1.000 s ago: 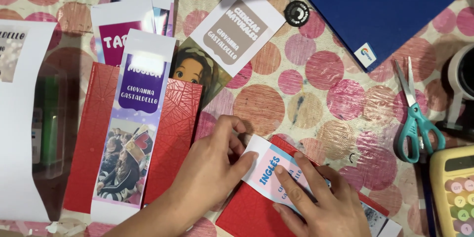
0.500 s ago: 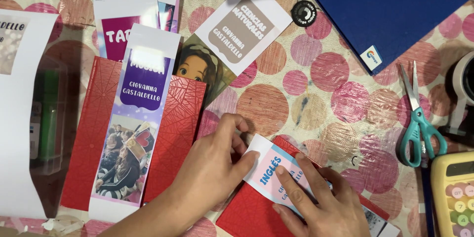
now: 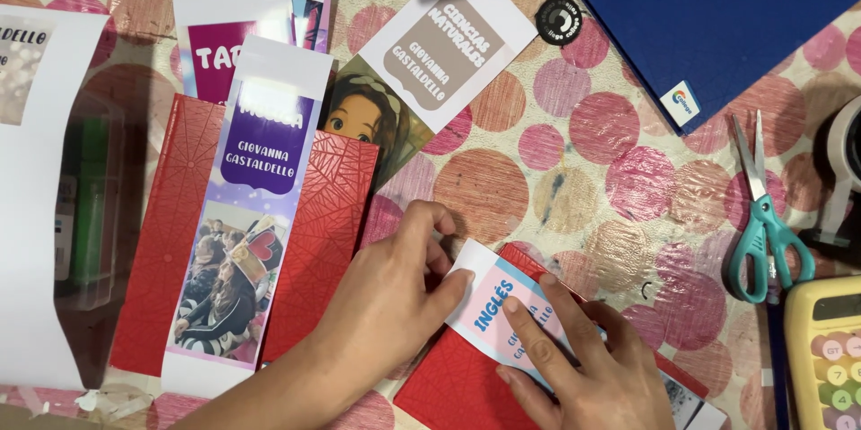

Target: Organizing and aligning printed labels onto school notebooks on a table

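At six o'clock on the dotted tablecloth [image 3: 574, 170], the left hand [image 3: 386, 304] and right hand [image 3: 583, 367] are pressing a pink label strip [image 3: 502, 309] flat-fingered, gripping nothing, onto the red notebook [image 3: 448, 385]; smoothing it squarely likely comes next.

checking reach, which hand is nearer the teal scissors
Right. The right hand lies on the pink label, left of the teal scissors; the left hand sits farther left.

Single head-worn view, looking steeply down, close over the table [image 3: 574, 170]
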